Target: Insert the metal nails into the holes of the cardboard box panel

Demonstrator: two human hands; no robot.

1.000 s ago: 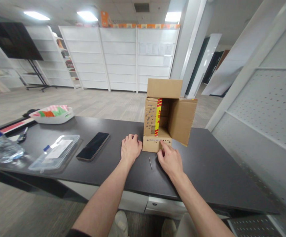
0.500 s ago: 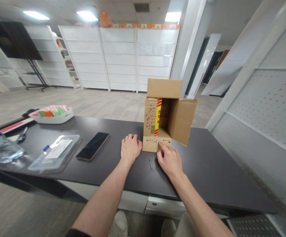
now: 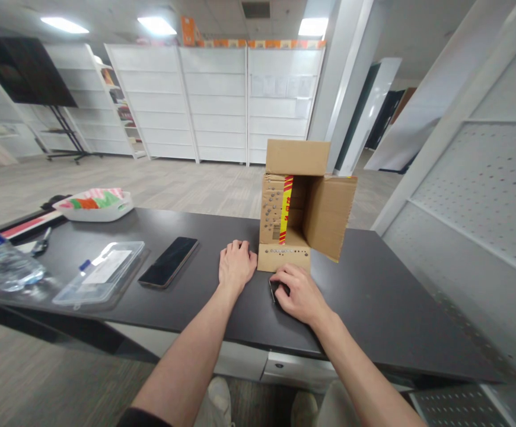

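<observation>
An open cardboard box (image 3: pixel 327 216) stands on the dark table, its lower flap (image 3: pixel 284 261) folded toward me. A row of small metal pieces and dark holes runs along that flap. My left hand (image 3: pixel 237 265) rests on the table at the flap's left edge, fingers loosely spread, holding nothing. In front of the flap lies a thin metal rod (image 3: pixel 271 291), perhaps a drill bit. My right hand (image 3: pixel 300 293) is over its right side, with index fingertip by the rod's far end. Thumb and index finger are curved and apart; whether they touch the rod is unclear.
Left of my hands lie a black phone (image 3: pixel 169 262) and a clear plastic case (image 3: pixel 100 274). Farther left are a water bottle (image 3: pixel 2 261) and a white tray (image 3: pixel 100 214) with colourful packets. A perforated white panel (image 3: pixel 475 196) borders the table's right side.
My right hand has drawn back from the holes in the flap, down and left to the metal rod. My left hand keeps its place beside the box.
</observation>
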